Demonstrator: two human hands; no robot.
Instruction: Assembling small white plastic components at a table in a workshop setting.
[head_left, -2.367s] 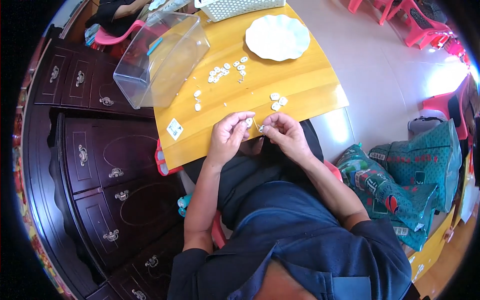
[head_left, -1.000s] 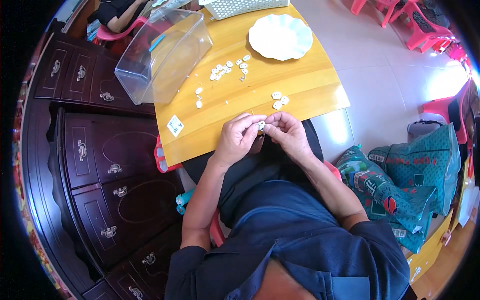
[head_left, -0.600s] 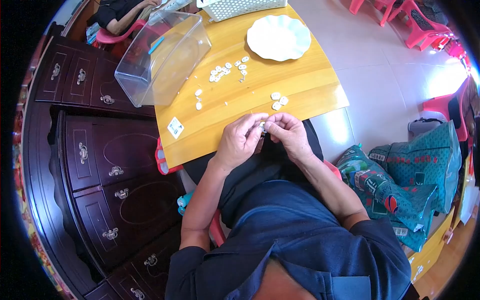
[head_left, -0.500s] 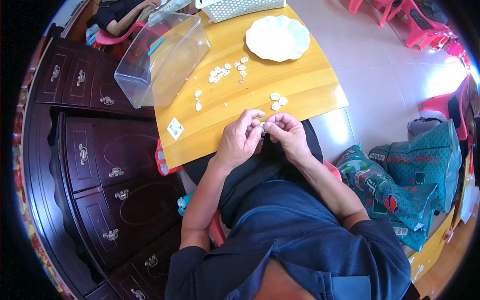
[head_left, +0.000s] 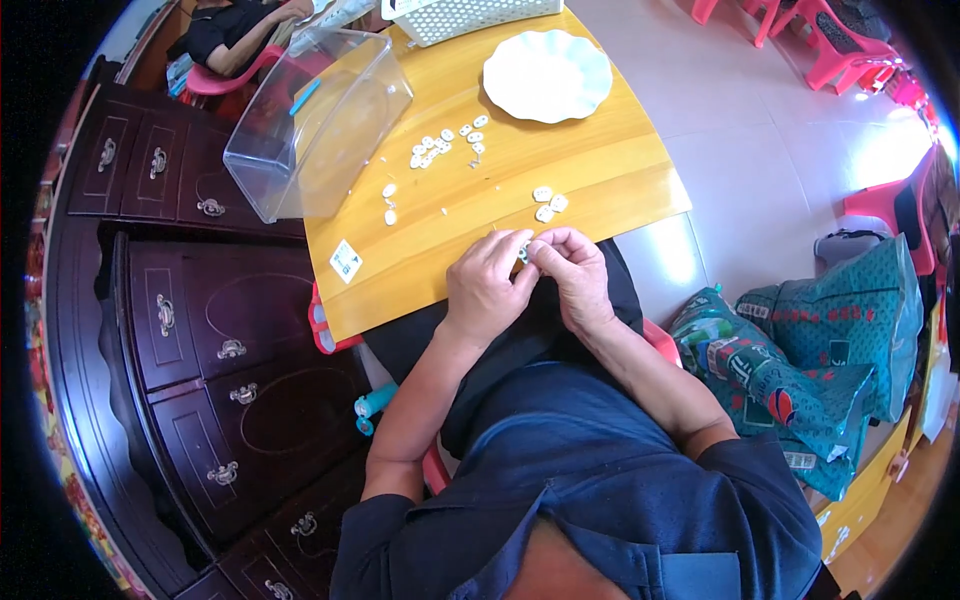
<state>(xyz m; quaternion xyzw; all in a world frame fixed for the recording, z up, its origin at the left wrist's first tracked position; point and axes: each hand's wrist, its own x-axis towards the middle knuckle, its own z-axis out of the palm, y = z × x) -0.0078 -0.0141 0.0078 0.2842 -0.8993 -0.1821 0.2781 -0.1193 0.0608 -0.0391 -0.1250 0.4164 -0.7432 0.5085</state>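
Observation:
Close together at the table's near edge, my two hands pinch one small white plastic piece with dark spots [head_left: 523, 254]; fingers cover most of it. My left hand [head_left: 484, 287] grips it from the left, thumb and fingers closed. From the other side my right hand [head_left: 580, 281] presses thumb against index finger on it. Just beyond lie three similar white oval pieces [head_left: 559, 203]. Farther off is a loose cluster of several more [head_left: 430, 155], with a small metallic bit [head_left: 474, 164] nearby. Two white ovals [head_left: 390, 217] lie apart on the left.
The yellow wooden table [head_left: 420, 270] carries a scalloped white plate [head_left: 548, 75], a clear plastic bin [head_left: 330, 150] holding a blue stick, a white perforated basket [head_left: 470, 20] and a square printed card [head_left: 345, 261]. Dark drawers [head_left: 270, 290] stand left, teal bags [head_left: 840, 320] right. Another person [head_left: 235, 45] sits far left.
My left fingers have come down and straightened over the piece, closer to my right hand. The whole view has shifted slightly; the things on the table look unmoved.

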